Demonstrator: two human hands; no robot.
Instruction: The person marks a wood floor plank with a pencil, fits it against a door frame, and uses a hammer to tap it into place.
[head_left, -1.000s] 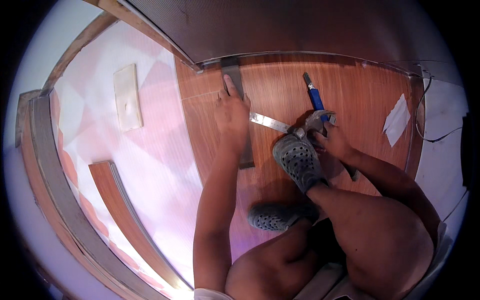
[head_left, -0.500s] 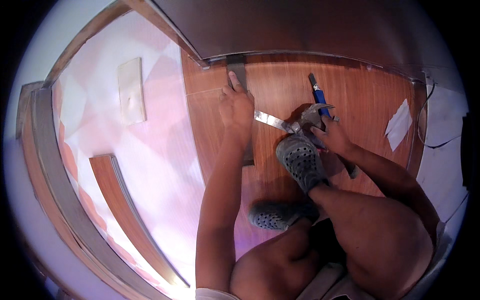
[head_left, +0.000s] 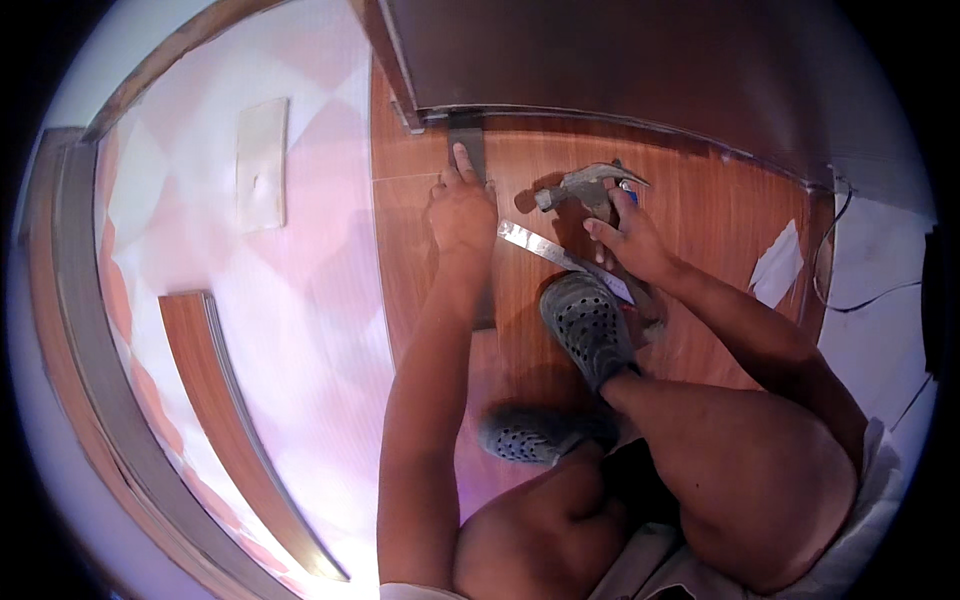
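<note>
My left hand (head_left: pixel 463 210) is on a dark flat bar (head_left: pixel 466 130) lying across the wood-look floorboards. Its index finger stretches along the bar and the other fingers curl at its side; the palm hides part of it. In my right hand (head_left: pixel 635 240) is a claw hammer (head_left: pixel 585 188), gripped just below its metal head. The striking face points left toward the bar, apart from it. Beneath the hammer, a shiny metal ruler (head_left: pixel 540 243) runs slantwise on the floor, up to my shoe. A blue-handled cutter (head_left: pixel 629 190) is mostly hidden behind the hammer and right hand.
A dark upright panel (head_left: pixel 620 70) borders the far side of the boards (head_left: pixel 540 150). White paper (head_left: pixel 778 265) and a black cable (head_left: pixel 850 300) lie at the right. Left, on a pale patterned floor, are a cream rectangular piece (head_left: pixel 262 165) and narrow brown planks (head_left: pixel 230 400). My clogs (head_left: pixel 585 320) stand close by.
My right hand has lifted the hammer from beside my shoe, up and to the left, uncovering more of the ruler. My left hand stays on the bar. The view has shifted slightly.
</note>
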